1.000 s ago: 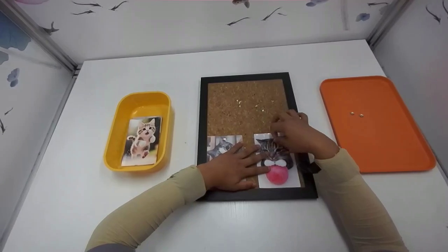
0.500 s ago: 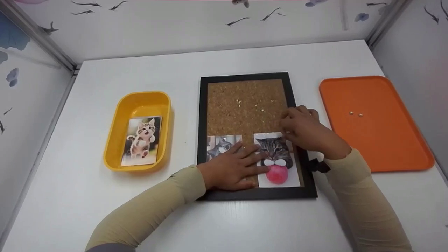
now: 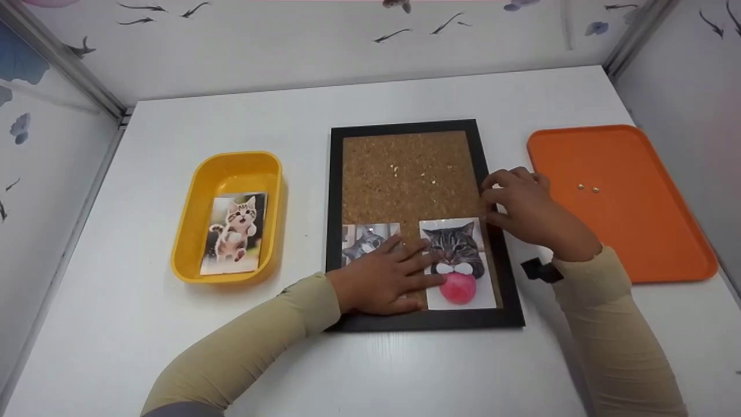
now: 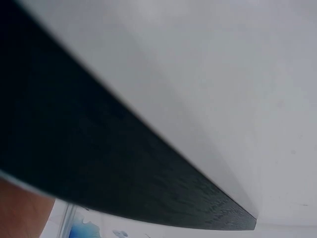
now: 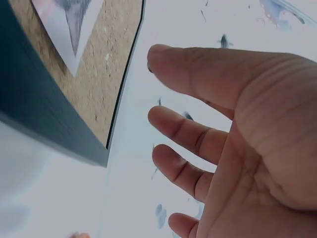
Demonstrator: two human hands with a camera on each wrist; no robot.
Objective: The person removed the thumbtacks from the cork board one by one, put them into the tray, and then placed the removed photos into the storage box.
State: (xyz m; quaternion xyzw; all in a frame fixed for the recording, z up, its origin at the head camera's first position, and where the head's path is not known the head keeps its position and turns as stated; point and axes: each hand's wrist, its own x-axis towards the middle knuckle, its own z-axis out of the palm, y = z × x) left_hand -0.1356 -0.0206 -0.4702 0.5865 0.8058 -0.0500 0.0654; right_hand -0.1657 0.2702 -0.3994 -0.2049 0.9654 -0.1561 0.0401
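Observation:
A black-framed cork board point(image 3: 370, 174) lies on the white table with two cat photos on its near half. My left hand point(image 3: 385, 284) lies flat with fingers spread, covering much of the grey cat photo point(image 3: 352, 240). Its fingertips touch the photo of a tabby cat with a pink ball point(image 3: 457, 289). A small shiny dot, perhaps a pin, shows at the top of the grey cat photo. My right hand point(image 3: 529, 208) is above the board's right edge. In the right wrist view its loosely bent fingers point(image 5: 171, 121) are apart and hold nothing.
To the left stands a yellow tub point(image 3: 185, 231) with a kitten photo point(image 3: 234, 234) inside. An orange tray point(image 3: 642, 231) at the right bears two small shiny beads or pins point(image 3: 595, 190). Patterned white panels point(image 3: 324, 46) enclose the table.
My right hand has moved right, from the tabby photo's top to beyond its right corner, uncovering the cat's head. My left hand has stayed in place.

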